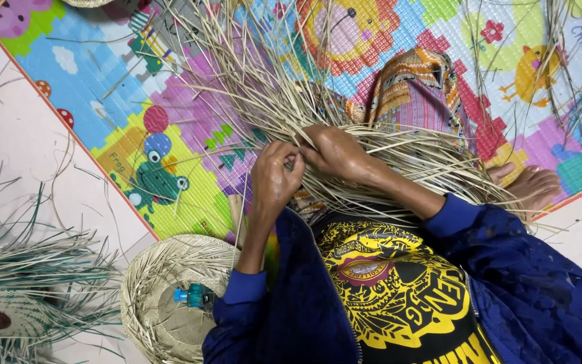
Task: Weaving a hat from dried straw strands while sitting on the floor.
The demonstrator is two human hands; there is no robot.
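Seated on a colourful play mat (102, 101), a person pinches pale straw strands (264, 87) between both hands: the left hand (274, 178) and right hand (335, 154) close tightly on the fan's gathered centre, beside a half-woven straw hat (163, 296).

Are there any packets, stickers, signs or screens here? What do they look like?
No packets, signs or screens.
Play mat: on the floor, bright squares with cartoon animals and small printed words.
Shirt print: on the person's chest, round yellow design on black.
Small bottle: in the woven hat, blue-green, label not readable.
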